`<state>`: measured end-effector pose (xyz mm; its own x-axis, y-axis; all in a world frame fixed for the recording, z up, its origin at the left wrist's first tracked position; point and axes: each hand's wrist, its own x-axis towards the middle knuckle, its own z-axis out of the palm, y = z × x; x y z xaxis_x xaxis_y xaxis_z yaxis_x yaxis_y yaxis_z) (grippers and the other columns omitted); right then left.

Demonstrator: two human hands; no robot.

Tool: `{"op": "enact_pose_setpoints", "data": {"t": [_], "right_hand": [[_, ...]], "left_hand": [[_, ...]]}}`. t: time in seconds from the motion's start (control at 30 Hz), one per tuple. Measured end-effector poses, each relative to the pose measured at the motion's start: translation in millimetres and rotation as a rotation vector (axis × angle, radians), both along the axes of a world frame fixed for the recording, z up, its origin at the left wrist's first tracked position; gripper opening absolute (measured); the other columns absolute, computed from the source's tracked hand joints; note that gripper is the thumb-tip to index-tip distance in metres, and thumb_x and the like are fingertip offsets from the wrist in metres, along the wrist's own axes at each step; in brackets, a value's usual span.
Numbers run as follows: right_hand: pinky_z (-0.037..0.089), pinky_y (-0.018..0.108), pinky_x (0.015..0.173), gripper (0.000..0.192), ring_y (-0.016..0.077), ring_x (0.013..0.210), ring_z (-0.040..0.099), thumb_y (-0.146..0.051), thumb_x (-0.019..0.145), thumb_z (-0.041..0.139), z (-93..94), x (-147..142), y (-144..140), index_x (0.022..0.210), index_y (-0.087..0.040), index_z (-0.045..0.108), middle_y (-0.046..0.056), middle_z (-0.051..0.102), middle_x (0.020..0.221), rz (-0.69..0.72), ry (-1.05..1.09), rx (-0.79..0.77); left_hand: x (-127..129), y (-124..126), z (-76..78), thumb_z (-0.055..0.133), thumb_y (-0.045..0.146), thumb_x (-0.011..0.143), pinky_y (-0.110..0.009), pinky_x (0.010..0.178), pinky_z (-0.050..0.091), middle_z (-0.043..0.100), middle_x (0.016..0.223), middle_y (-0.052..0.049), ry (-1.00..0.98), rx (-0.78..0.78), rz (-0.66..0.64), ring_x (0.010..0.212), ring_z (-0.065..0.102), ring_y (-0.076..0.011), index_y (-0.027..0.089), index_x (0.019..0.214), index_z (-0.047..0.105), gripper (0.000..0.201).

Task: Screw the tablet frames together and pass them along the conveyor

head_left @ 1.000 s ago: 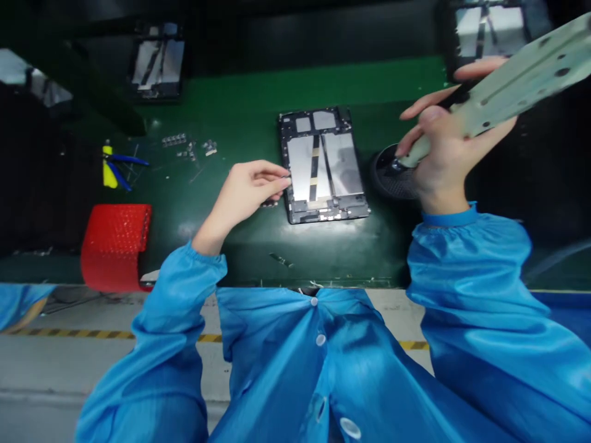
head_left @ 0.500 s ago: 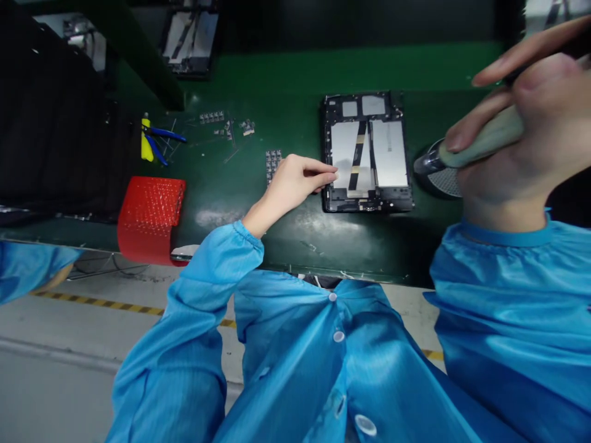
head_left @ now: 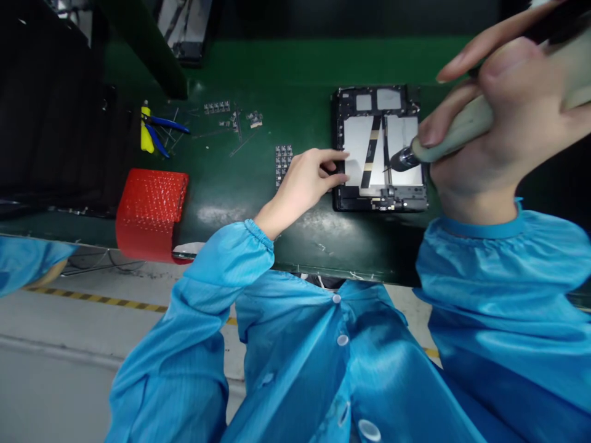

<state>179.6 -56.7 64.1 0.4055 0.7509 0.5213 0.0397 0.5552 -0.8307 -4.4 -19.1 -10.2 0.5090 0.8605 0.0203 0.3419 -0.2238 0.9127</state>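
An opened tablet [head_left: 355,141] with bare silver panels and dark ribbon cables lies on the green bench in front of me. My left hand [head_left: 307,175] rests at its left edge, thumb and index finger apart, their tips touching the frame. In my right hand [head_left: 503,123] is an electric screwdriver [head_left: 457,132] with a pale handle, gripped at a slant. Its dark, pointed tip is over the tablet's lower middle, near the thin cable; whether it touches cannot be made out. A sheet of small circuit boards [head_left: 283,161] lies beside my left hand, partly covered by it.
Blue-handled cutters [head_left: 159,132] and a yellow tool [head_left: 146,129] lie left, near small loose boards [head_left: 217,107] and thin strips. A red perforated mat [head_left: 150,209] hangs over the bench edge. Another opened tablet [head_left: 187,27] stands behind a green post [head_left: 148,52]. A co-worker's sleeve [head_left: 32,261] shows far left.
My right hand has brought the screwdriver left, over the tablet. My left thumb and index finger, pinched together before, have spread apart at the tablet's edge. The view has shifted slightly.
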Motion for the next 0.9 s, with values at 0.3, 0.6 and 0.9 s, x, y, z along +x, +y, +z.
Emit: {"op": "enact_pose_setpoints", "data": {"t": [0.3, 0.6, 0.9], "right_hand": [[0.042, 0.012, 0.048, 0.027, -0.0010, 0.062, 0.059, -0.032, 0.102, 0.069, -23.5, -35, 40, 0.121, -0.017, 0.058, -0.006, 0.062, 0.090, 0.269, -0.139, 0.159], [0.036, 0.018, 0.043, 0.045, 0.0001, 0.055, 0.052, -0.047, 0.096, 0.079, -29.5, -40, 38, 0.119, -0.019, 0.052, -0.005, 0.065, 0.090, 0.266, -0.128, 0.039], [0.042, 0.013, 0.050, 0.024, -0.0004, 0.065, 0.061, -0.036, 0.103, 0.069, -29.1, -39, 38, 0.118, -0.021, 0.059, -0.005, 0.060, 0.087, 0.273, -0.200, 0.123]], "left_hand": [[2, -5, -8.3, 0.088, 0.002, 0.087, -0.027, 0.076, 0.057, 0.073, 0.107, -0.002, -0.048, -0.023, 0.060, 0.075, 0.064, -0.0104, 0.019, 0.124, 0.071, 0.044], [2, -11, -1.9, 0.086, 0.002, 0.089, -0.030, 0.080, 0.059, 0.073, 0.107, -0.001, -0.035, -0.071, 0.079, 0.076, 0.068, -0.0114, 0.021, 0.132, 0.066, 0.051], [3, -10, -11.4, 0.089, 0.006, 0.090, -0.030, 0.079, 0.059, 0.074, 0.111, -0.003, -0.069, -0.022, 0.068, 0.076, 0.068, -0.0108, 0.021, 0.124, 0.068, 0.042]]}}
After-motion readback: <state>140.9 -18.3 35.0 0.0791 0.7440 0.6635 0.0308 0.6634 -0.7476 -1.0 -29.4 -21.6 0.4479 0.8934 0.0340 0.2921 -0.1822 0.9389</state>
